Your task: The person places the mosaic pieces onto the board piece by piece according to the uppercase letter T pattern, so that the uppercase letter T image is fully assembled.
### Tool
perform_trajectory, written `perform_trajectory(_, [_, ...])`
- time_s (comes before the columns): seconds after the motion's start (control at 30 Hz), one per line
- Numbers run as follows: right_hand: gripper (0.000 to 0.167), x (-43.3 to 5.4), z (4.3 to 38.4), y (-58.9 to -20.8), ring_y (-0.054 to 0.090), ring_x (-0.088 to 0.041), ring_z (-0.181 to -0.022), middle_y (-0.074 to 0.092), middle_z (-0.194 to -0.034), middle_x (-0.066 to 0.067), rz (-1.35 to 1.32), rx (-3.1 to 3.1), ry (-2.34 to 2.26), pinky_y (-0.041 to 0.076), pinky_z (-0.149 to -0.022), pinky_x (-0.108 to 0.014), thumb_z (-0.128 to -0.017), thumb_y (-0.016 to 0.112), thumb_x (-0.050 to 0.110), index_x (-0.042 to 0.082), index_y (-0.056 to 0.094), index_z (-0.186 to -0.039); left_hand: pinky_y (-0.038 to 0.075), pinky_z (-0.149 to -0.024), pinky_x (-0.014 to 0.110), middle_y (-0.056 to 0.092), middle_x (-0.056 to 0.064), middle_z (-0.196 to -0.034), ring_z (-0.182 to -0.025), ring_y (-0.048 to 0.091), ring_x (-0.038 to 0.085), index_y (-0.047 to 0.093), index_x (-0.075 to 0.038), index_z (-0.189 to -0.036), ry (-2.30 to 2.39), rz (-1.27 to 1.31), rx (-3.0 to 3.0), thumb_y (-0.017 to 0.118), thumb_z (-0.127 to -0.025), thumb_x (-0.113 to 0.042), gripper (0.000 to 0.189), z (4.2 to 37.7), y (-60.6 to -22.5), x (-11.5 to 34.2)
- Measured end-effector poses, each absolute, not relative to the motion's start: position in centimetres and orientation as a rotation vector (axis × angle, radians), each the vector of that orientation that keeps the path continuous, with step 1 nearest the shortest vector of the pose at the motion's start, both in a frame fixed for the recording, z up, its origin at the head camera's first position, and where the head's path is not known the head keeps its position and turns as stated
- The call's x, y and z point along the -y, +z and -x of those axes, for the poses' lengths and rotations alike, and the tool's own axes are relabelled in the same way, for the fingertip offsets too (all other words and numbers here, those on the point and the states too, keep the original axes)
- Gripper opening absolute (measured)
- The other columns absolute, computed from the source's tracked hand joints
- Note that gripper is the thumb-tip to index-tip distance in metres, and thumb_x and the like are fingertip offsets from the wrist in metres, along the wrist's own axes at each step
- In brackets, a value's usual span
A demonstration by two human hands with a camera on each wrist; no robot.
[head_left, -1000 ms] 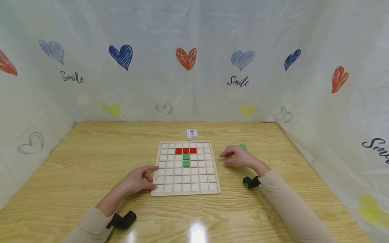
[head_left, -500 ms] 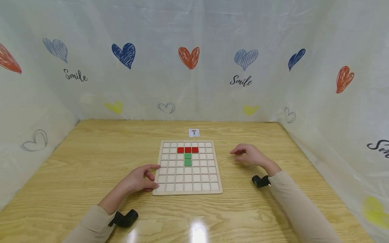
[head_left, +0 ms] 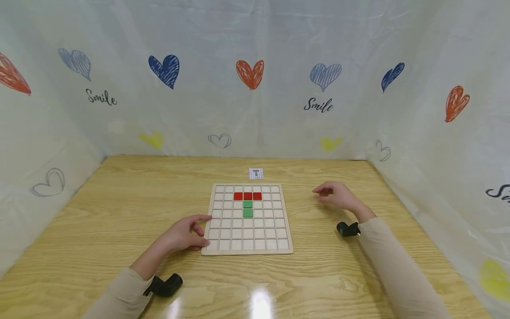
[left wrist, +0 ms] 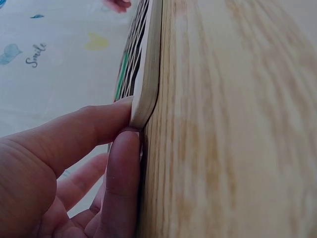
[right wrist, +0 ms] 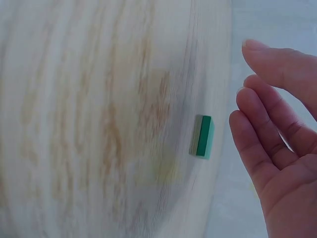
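A wooden grid board [head_left: 225, 233] lies flat, with three red tiles [head_left: 248, 196] in a row and two green tiles [head_left: 248, 208] below the middle one. My left hand [head_left: 185, 234] holds the board by its left side. In the left wrist view, the thumb lies on the board's corner [left wrist: 148, 94] and a finger sits against its edge from below. My right hand [head_left: 338, 196] hovers right of the board, fingers loosely bent, nothing between them. A loose green tile [right wrist: 204, 137] lies on the table beyond its fingertips in the right wrist view, hidden behind the hand in the head view.
A small printed card [head_left: 256, 173] showing a red and green T on a grid lies behind the board. The wooden table [head_left: 159, 181] ends at a pale curtain [head_left: 199, 102] with hearts, which encloses the back and sides. Black wrist cameras [head_left: 166, 285] hang under both forearms.
My right hand has moved away from the board, to the right, and now covers the loose green tile in the head view. The left hand stays at the board's edge.
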State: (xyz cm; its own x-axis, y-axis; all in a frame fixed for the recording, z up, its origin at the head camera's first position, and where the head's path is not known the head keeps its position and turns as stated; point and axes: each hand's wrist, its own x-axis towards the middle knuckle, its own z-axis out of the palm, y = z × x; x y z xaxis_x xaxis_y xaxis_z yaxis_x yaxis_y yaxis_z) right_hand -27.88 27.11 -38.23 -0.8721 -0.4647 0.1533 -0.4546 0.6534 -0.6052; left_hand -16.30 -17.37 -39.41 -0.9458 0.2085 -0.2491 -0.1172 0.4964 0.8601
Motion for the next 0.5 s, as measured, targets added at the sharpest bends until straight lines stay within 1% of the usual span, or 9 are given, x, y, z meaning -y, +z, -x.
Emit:
perform_trajectory(0.17, [0.026,-27.6,28.7,-38.5,0.059,-0.027,-0.087,0.064,-0.098,-0.016,0.723,-2.858,-1.012,0.048,-0.077,-0.037,-0.08,0.071,0.001,-0.003,0.067,-0.105,0.052,-0.056,0.032,0.049,0.011,-0.082,-0.059,0.053,0.017,0.048,0.0,-0.132,1.44,-0.086,-2.411,0.078,-0.073,-0.001,0.067,16.3,-39.4,17.3])
perform_trajectory(0.37, [0.026,-28.1,29.4,-38.7,0.059,-0.03,-0.09,0.064,-0.099,-0.017,0.673,-2.883,-1.018,0.046,-0.08,-0.043,-0.078,0.073,0.002,-0.003,0.067,-0.103,0.051,-0.056,0.031,0.05,0.011,-0.082,-0.059,0.053,0.017,0.049,-0.002,-0.132,1.428,-0.069,-2.418,0.078,-0.073,-0.001,0.066,16.5,-39.4,17.1])
perform_trajectory(0.5, [0.026,-28.7,29.7,-38.7,0.058,-0.03,-0.092,0.063,-0.1,-0.016,0.631,-2.88,-1.004,0.045,-0.082,-0.043,-0.078,0.073,0.004,-0.002,0.067,-0.103,0.051,-0.056,0.032,0.049,0.011,-0.082,-0.059,0.052,0.017,0.049,-0.001,-0.132,1.425,-0.073,-2.418,0.078,-0.073,-0.001,0.066,16.6,-39.4,17.1])
